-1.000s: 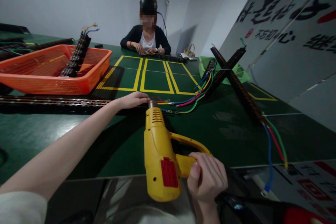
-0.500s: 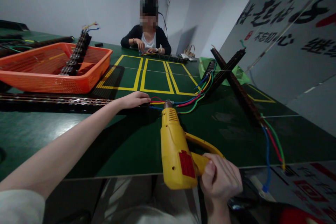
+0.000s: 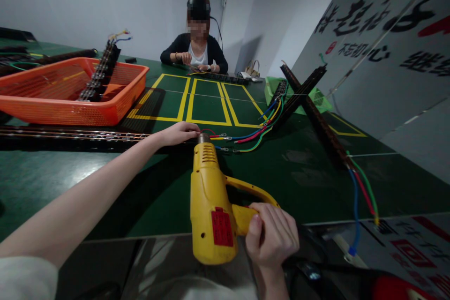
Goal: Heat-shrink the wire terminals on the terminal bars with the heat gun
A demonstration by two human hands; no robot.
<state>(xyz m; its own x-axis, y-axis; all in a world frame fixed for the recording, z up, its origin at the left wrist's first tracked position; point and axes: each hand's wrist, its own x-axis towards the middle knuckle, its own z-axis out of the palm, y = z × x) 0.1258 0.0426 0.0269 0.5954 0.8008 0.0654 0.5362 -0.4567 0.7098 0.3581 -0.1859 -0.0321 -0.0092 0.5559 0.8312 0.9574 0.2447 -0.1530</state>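
Note:
My right hand (image 3: 272, 236) is wrapped round the handle of a yellow heat gun (image 3: 211, 201) with a red label. Its metal nozzle points away from me, close to the fingertips of my left hand (image 3: 181, 133). Those fingers are closed on the end of a long dark strip (image 3: 87, 137) lying across the table, where coloured wires come out. Just right of the nozzle, the wires' metal lugs (image 3: 225, 149) lie on the green surface, beside the lugs of blue, red and green wires (image 3: 251, 137) from the right.
An orange basket (image 3: 121, 110) holding a dark strip stands at the left. Two dark strips cross at the right (image 3: 325, 131), by a green basket (image 3: 321, 101). Across the table (image 3: 168, 197) sits a person (image 3: 198, 54) handling small parts.
My right hand has moved the heat gun left, so the nozzle has gone from the wire lugs to beside my left fingertips. My left hand has stayed in place.

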